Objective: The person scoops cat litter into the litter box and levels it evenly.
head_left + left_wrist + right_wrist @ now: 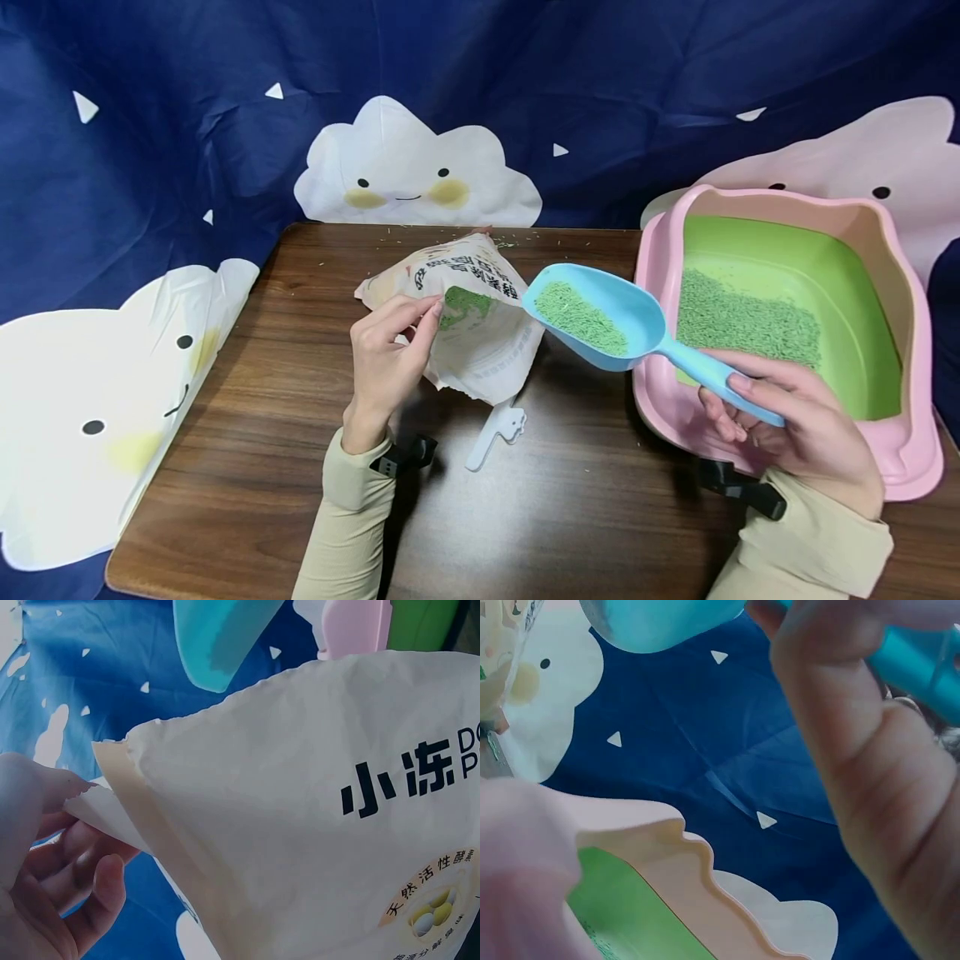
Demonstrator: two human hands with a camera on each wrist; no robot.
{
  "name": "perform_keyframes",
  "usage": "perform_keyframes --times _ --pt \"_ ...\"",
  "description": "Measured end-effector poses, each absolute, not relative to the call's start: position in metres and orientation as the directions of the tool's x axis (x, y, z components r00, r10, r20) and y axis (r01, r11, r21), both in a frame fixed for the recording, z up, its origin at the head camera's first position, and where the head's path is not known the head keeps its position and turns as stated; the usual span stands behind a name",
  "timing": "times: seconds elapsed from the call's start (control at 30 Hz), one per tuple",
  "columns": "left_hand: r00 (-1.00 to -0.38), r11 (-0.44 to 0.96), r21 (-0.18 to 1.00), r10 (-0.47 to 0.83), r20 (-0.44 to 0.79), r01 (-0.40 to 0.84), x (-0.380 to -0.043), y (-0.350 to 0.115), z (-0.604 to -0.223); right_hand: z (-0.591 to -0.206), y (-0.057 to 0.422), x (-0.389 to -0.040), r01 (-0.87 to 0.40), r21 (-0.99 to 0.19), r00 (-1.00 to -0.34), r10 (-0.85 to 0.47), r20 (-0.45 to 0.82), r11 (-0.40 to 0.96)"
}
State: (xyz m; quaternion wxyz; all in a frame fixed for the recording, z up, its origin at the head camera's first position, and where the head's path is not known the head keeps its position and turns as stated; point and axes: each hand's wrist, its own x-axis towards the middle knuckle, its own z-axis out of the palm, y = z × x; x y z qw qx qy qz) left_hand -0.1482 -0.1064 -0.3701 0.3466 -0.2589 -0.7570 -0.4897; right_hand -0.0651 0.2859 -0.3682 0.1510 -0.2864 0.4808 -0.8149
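Observation:
My left hand pinches the torn edge of a white paper bag between thumb and fingers. Through the bag's mouth, green pellets show inside. The left wrist view has the bag's printed side up close, its edge held at the left. My right hand grips the handle of a light blue scoop, which carries a heap of green pellets. The scoop is held in the air between the bag and a pink litter box, its tip near the bag's opening. Green pellets lie on the litter box's green floor.
A small pale grey tool with an animal-shaped end lies on the brown wooden table in front of the bag. Stray pellets are scattered near the table's back edge. Behind hangs a dark blue cloth with cloud prints.

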Motion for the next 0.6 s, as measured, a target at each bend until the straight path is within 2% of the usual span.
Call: perform_keyframes --times 0.3,0.47,0.6 --pt "-0.628 0.386 0.563 0.057 0.776 0.731 -0.148 -0.105 -0.369 -0.367 0.303 -0.053 -0.015 -0.852 -0.883 -0.393 0.257 -0.523" --pt "-0.625 0.389 0.561 0.053 0.779 0.731 -0.147 -0.105 -0.369 -0.366 0.324 -0.046 -0.046 -0.832 -0.875 -0.380 0.300 -0.553" --pt "-0.622 0.399 0.554 0.055 0.781 0.731 -0.148 -0.107 -0.370 -0.368 0.333 -0.043 -0.072 -0.747 -0.848 -0.353 0.395 -0.661"
